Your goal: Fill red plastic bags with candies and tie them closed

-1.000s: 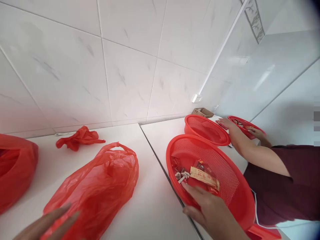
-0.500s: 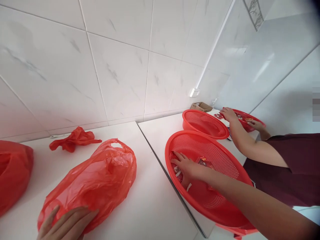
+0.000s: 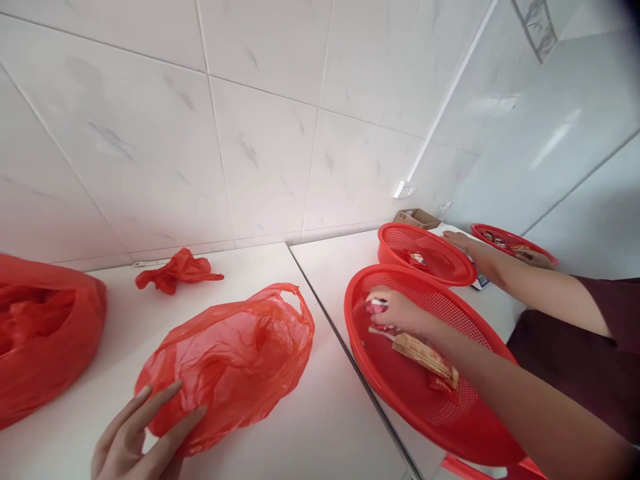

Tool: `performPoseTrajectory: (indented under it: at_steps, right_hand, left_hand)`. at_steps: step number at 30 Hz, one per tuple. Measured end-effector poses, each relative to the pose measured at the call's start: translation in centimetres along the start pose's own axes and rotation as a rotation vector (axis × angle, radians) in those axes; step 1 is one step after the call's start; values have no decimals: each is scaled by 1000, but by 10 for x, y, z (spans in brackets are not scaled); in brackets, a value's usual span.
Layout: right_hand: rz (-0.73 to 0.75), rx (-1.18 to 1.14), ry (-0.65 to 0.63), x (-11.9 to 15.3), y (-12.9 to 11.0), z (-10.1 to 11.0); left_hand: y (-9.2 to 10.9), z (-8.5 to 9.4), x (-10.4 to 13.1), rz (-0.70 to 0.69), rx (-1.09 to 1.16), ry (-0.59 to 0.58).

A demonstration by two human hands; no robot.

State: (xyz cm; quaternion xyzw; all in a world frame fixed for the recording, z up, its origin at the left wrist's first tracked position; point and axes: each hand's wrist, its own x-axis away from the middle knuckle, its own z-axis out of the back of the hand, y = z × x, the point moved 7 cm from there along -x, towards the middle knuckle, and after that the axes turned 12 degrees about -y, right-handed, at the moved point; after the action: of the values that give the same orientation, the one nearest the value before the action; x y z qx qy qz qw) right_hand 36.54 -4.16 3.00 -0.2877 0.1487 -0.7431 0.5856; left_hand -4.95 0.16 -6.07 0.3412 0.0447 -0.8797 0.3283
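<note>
My right hand (image 3: 395,311) is inside a big red mesh basket (image 3: 470,427) and is closed on a few small wrapped sweets, lifted off the basket floor. A long tan wrapped snack (image 3: 425,355) and a red packet lie in the basket below my wrist. My left hand (image 3: 140,433) rests with fingers spread on the near end of a red plastic bag (image 3: 235,357) lying on the white table (image 3: 310,427).
A second red basket (image 3: 425,252) holding a sweet stands behind the first. A co-worker's arm (image 3: 520,283) reaches past it to a third red basket (image 3: 510,240). A crumpled red bag (image 3: 177,272) lies by the tiled wall, a full red bag (image 3: 45,333) at far left, a cardboard box (image 3: 417,217) in the corner.
My right hand closed on sweets in the basket and lifted them. My left hand slid along the red bag. A sweet now lies in the second basket.
</note>
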Motion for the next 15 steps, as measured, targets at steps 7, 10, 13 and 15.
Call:
performPoseTrajectory:
  at_steps: [7, 10, 13, 15]
  right_hand:
    - [355, -251, -134, 7, -131, -2]
    - [515, -154, -363, -10, -186, -60]
    - [611, 59, -492, -30, -210, -113]
    - [642, 111, -544, -38, -213, -127]
  left_hand:
    - [27, 17, -18, 57, 69, -80]
    - [34, 22, -18, 67, 81, -129]
    - [37, 26, -18, 65, 83, -167]
    - [36, 26, -19, 59, 96, -179]
